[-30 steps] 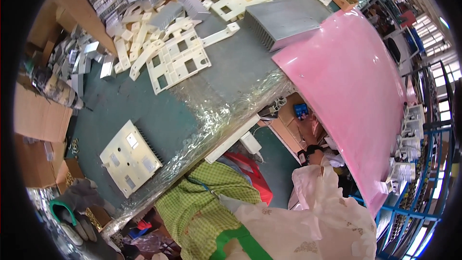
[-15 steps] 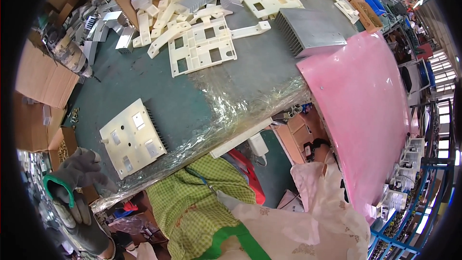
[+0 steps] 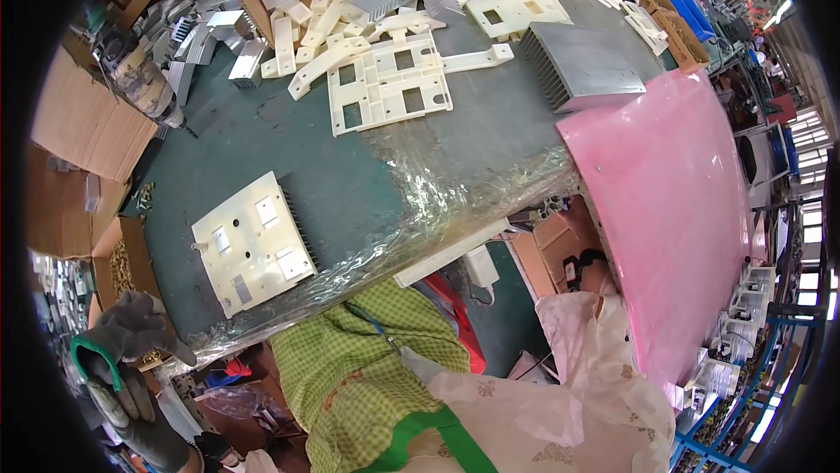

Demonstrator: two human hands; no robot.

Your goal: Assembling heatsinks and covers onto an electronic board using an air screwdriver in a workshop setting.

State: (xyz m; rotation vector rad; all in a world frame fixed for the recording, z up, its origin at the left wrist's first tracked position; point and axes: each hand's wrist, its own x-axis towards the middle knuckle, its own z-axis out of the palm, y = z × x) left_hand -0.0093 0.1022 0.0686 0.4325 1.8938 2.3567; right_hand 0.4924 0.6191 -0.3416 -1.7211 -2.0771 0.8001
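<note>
At the lower left, my left hand (image 3: 144, 416) wears a grey glove with paler fingers, and its forearm comes up from the lower edge. Those fingers are curled at the open cuff of another dark grey glove (image 3: 136, 329) with a green rim. That glove's fingers lie toward the table's front corner. No arm shows in its cuff. My right hand is out of view. Nearest on the table is a cream plate (image 3: 254, 241) with square openings and round holes, lying over a finned heat sink whose fins show along its right edge.
A power drill (image 3: 140, 79) lies at the left, beside cardboard boxes (image 3: 96, 114) and a box of brass-coloured screws (image 3: 118, 272). Cream plastic frames (image 3: 389, 84) and metal heat sinks are heaped behind. A large heat sink (image 3: 582, 66) sits beside a pink sheet (image 3: 656, 202).
My view has shifted a little, so the table's contents appear farther right. The fingers of the green-rimmed glove, blurred before, have changed shape and now show sharply. The cream plate stays on the table.
</note>
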